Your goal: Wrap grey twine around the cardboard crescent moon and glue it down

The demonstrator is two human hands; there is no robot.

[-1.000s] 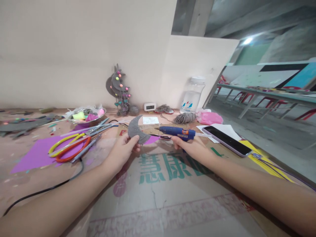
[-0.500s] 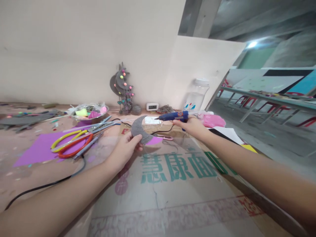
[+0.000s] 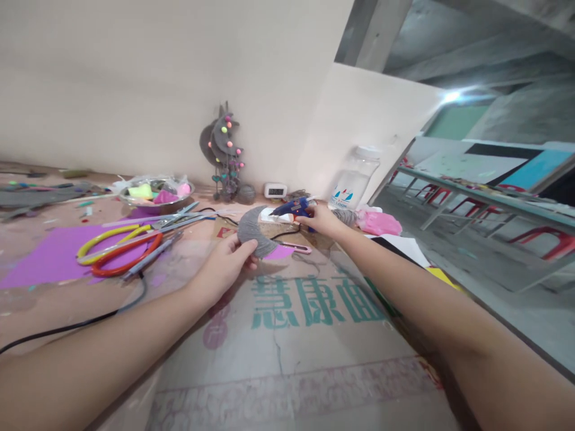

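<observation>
Pinching: your L hand, fingers clamped on crescent
Glue gun: R hand, fingers clamped, twd far edge of surface

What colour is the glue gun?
The glue gun is mostly dark blue, best seen in the head view.

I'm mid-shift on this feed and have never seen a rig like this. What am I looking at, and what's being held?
There is no machine: these are a person's bare hands, seen by one head-worn camera looking forward and down. The left hand holds a grey crescent; the right hand holds a blue glue gun, its tip close to the crescent; I can't tell if they touch. On the table lie scissors, a purple sheet and a bowl.
</observation>
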